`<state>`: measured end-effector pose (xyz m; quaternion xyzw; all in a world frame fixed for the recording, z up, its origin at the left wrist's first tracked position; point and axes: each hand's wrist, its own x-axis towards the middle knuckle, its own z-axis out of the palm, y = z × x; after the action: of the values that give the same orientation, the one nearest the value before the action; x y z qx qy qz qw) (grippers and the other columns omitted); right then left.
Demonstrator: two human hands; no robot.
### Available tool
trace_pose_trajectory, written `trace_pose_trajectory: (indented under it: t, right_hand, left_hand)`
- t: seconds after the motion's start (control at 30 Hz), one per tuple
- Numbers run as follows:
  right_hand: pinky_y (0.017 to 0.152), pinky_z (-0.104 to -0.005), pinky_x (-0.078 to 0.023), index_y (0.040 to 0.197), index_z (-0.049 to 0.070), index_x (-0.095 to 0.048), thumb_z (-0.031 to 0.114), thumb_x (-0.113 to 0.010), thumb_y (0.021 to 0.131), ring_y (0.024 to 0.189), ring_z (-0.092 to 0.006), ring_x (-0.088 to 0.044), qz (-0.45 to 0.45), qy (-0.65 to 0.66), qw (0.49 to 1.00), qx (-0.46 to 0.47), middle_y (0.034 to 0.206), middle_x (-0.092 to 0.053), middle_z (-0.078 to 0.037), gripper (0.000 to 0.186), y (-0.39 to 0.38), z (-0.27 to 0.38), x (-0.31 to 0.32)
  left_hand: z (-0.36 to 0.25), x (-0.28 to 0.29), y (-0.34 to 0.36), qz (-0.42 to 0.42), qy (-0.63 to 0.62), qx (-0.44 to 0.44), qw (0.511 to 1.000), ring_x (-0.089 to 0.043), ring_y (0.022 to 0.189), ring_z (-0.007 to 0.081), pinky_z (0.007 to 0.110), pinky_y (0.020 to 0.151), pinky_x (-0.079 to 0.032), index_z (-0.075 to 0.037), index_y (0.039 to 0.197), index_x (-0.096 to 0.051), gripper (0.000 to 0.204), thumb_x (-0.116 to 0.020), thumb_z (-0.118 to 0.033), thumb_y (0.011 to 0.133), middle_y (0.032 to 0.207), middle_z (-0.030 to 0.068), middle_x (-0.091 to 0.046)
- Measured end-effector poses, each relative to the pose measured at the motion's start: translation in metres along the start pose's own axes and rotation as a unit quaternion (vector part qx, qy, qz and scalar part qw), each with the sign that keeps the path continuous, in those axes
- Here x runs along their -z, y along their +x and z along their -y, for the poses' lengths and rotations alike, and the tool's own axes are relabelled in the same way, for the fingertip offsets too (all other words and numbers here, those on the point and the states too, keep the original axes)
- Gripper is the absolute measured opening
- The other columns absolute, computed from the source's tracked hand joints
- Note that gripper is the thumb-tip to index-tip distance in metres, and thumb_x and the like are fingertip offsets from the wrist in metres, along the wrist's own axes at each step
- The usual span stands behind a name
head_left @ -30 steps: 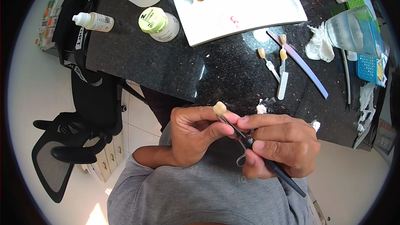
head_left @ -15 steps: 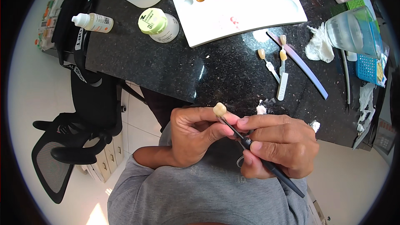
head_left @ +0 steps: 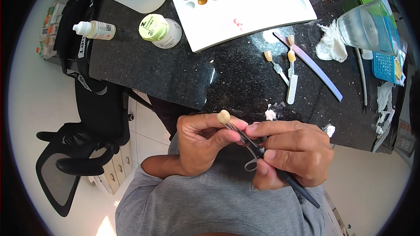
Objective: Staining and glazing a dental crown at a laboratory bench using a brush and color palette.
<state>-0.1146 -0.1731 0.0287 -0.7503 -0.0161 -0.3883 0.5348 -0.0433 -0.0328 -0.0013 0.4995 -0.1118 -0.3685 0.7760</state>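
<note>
A small cream tooth crown (head_left: 224, 116) sits at the tip of a slim metal clamp (head_left: 253, 152) with a finger loop. My left hand (head_left: 197, 142) pinches the clamp between thumb and fingers, just below the crown. My right hand (head_left: 302, 153) is closed around a black-handled tool, pen-like (head_left: 297, 189), slanting down to the right. Its thin front end runs along the clamp toward the crown; whether it touches the crown I cannot tell. The right fingertips meet the left ones near the clamp.
On the dark speckled table (head_left: 166, 74) lie a white palette (head_left: 210, 26) with coloured wells, tooth shade tabs (head_left: 292, 88) and a curved file (head_left: 319, 72). A green-lidded jar (head_left: 168, 35), dropper bottle (head_left: 101, 30), water glass (head_left: 358, 28) and crumpled tissue (head_left: 331, 43) stand around.
The clamp has turned in my left hand, and its loop shows more. The crown sits slightly further left and lower, its face turned. The table's things have shifted a little left in view.
</note>
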Motion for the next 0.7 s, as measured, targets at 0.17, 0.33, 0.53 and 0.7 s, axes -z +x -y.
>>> trace_pose_trajectory:
  t: [0.17,0.33,0.53,0.7]
  right_hand:
    - [0.046,-0.0314,-0.058,0.069,-0.002,-0.058,-0.001,-0.077,0.057,0.058,-0.0266,-0.068,-0.013,-0.008,1.000,-0.009,0.060,-0.059,-0.012,0.023,0.0004,0.0001,-0.0019]
    - [0.047,-0.0314,-0.058,0.069,-0.002,-0.058,-0.001,-0.078,0.056,0.059,-0.0264,-0.068,-0.005,-0.004,1.000,-0.008,0.060,-0.060,-0.012,0.024,0.0013,-0.0009,-0.0022]
    - [0.047,-0.0311,-0.058,0.069,-0.002,-0.058,0.000,-0.078,0.057,0.058,-0.0263,-0.067,-0.004,-0.005,1.000,0.002,0.059,-0.060,-0.012,0.023,0.0012,-0.0017,-0.0013]
    - [0.047,-0.0314,-0.058,0.069,-0.002,-0.058,-0.001,-0.077,0.057,0.058,-0.0266,-0.067,-0.006,-0.003,1.000,0.006,0.059,-0.059,-0.012,0.022,0.0009,-0.0030,-0.0021]
  left_hand:
    - [0.0037,0.0043,-0.0006,0.031,-0.067,-0.012,0.997,-0.066,0.079,0.0179,0.028,0.071,-0.057,0.008,0.095,-0.065,0.020,-0.067,-0.008,0.083,0.090,0.0180,-0.068]
    - [0.0034,0.0064,-0.0002,0.039,-0.044,-0.017,0.998,-0.067,0.079,0.0180,0.028,0.071,-0.057,0.008,0.095,-0.065,0.021,-0.067,-0.009,0.083,0.090,0.0179,-0.068]
    - [0.0022,0.0056,0.0008,0.041,-0.045,-0.017,0.998,-0.067,0.079,0.0180,0.028,0.071,-0.057,0.008,0.095,-0.065,0.021,-0.067,-0.009,0.083,0.089,0.0175,-0.068]
    - [0.0020,0.0042,0.0000,0.035,-0.051,-0.007,0.998,-0.067,0.078,0.0180,0.028,0.072,-0.057,0.008,0.095,-0.065,0.021,-0.067,-0.008,0.082,0.089,0.0176,-0.068]
